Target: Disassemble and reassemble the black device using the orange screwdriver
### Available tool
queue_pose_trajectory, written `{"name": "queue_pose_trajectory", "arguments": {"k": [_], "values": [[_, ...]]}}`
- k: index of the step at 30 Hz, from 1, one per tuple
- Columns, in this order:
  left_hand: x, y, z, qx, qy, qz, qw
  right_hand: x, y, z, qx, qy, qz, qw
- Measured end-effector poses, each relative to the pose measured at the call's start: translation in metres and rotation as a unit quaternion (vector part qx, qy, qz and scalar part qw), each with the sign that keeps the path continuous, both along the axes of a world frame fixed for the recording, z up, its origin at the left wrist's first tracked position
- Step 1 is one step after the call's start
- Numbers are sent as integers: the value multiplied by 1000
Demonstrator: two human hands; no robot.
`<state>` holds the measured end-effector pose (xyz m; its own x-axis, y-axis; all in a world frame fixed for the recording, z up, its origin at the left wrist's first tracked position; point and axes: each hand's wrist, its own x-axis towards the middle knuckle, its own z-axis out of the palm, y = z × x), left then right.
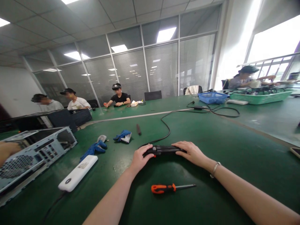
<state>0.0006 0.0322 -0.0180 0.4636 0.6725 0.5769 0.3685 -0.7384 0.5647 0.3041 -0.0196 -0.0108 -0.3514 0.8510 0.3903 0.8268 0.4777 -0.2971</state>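
A long black corded device [164,150] with a small red part on its near side lies across the green table in front of me; its exact kind is unclear. My left hand [141,157] grips its left end, thumb in front and fingers behind. Around the right end are the fingers of my right hand [191,152], thumb along the near side. A black cord [168,128] runs from near the left end towards the back of the table. Closer to me, apart from both hands, an orange and black screwdriver [164,188] points its shaft right.
At left are an open metal computer case [37,159], touched by another person's hand [8,151], a white power strip [78,172] and blue gloves [123,136]. A dark bar [138,129] lies beyond. Blue [212,97] and green baskets [261,97] stand back right. Several people sit around.
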Motion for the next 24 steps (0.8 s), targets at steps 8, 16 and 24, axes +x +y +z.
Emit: {"name": "queue_pose_trajectory", "arguments": {"k": [8, 16, 24], "values": [[-4, 1, -1, 75, 82, -18, 994, -5, -4, 0, 25, -21, 1, 999], [-2, -4, 2, 71, 107, -17, 992, -6, -5, 0, 59, -35, 13, 998], [2, -4, 0, 40, 148, -1, 988, -8, -7, 2, 62, -25, 6, 998]]}}
